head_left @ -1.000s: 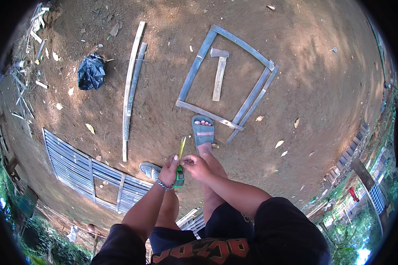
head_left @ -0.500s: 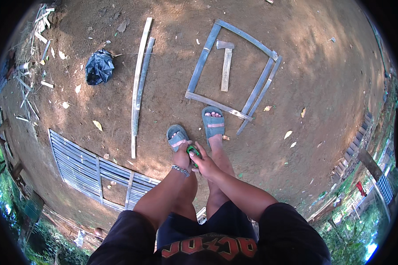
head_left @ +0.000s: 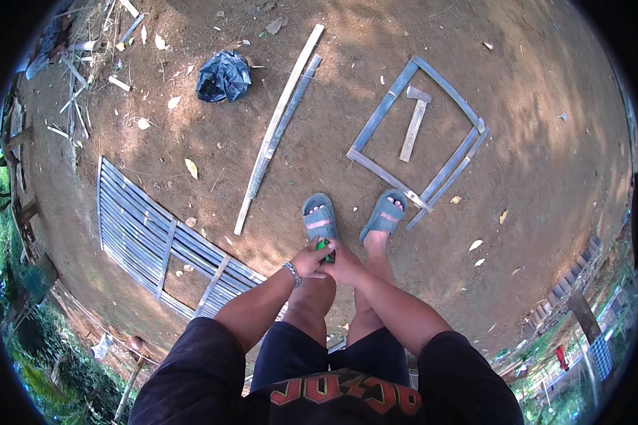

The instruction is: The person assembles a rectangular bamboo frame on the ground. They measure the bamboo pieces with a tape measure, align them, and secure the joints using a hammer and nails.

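Observation:
Just in front of my knees both hands are closed together around a small green and black object (head_left: 322, 245) that looks like a tape measure. My left hand (head_left: 306, 261), with a chain bracelet at the wrist, grips it from the left. My right hand (head_left: 346, 265) wraps it from the right, and the fingers cover most of it. Ahead to the right, a four-sided frame of grey bamboo strips (head_left: 381, 106) lies on the dirt. An axe (head_left: 413, 131) with a wooden handle rests inside that frame, touching neither hand.
Two long strips (head_left: 280, 127) lie side by side left of the bamboo frame. A black plastic bag (head_left: 223, 76) sits beyond them. At lower left is a slatted bamboo panel (head_left: 136, 230). Scrap wood (head_left: 74, 78) litters the far left, and a row of blocks (head_left: 563, 283) edges the right.
My view has shifted, so the ground things appear farther right or turned. My hands have closed more tightly over the green object, hiding more of it. My feet stand farther apart from my hands.

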### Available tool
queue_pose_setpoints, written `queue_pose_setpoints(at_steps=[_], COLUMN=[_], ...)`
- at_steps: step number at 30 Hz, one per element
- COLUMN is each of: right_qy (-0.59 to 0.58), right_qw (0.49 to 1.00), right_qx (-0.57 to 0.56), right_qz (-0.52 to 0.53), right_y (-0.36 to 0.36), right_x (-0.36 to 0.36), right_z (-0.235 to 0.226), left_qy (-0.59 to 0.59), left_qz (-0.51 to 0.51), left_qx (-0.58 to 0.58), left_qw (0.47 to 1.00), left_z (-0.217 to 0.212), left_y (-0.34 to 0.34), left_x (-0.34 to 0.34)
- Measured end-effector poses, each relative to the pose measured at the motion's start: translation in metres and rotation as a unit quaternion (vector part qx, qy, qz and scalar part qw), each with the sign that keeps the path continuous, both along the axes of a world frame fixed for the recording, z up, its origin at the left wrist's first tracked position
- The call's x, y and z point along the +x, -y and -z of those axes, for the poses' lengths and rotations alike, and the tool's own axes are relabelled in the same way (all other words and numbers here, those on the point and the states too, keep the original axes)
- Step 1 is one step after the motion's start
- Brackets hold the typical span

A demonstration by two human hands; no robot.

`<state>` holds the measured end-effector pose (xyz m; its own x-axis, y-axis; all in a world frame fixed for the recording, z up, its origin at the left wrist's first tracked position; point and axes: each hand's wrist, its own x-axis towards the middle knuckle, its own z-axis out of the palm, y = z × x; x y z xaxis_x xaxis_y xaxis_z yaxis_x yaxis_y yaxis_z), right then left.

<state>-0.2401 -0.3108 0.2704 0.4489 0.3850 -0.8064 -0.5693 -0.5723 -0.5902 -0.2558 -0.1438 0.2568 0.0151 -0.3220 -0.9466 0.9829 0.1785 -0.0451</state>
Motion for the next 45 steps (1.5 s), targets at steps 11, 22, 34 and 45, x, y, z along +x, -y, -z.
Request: queue_pose_setpoints(at_steps=[11,22,34,45], right_qy=[0.237,0.505,0.536,0.554], right_qw=[0.959,0.854,0.827,0.816], right_qx=[-0.155,-0.119,-0.161,-0.156], right_qz=[-0.03,-0.034,-0.053,-0.047], right_y=[0.019,0.105,0.096,0.094], right_x=[0.275,0.234,0.14,0.132], right_z=[0.212,0.263,0.304,0.31], left_qy=[0.136,0.37,0.32,0.324], left_qz=[0.139,0.127,-0.247,-0.247], left_qx=[0.23,0.333,0.369,0.427], left_qw=[0.954,0.858,0.837,0.807], left_z=[0.158,0.279,0.312,0.322], left_y=[-0.075,0.053,0.136,0.144], left_x=[-0.023,0.117,0.125,0.124])
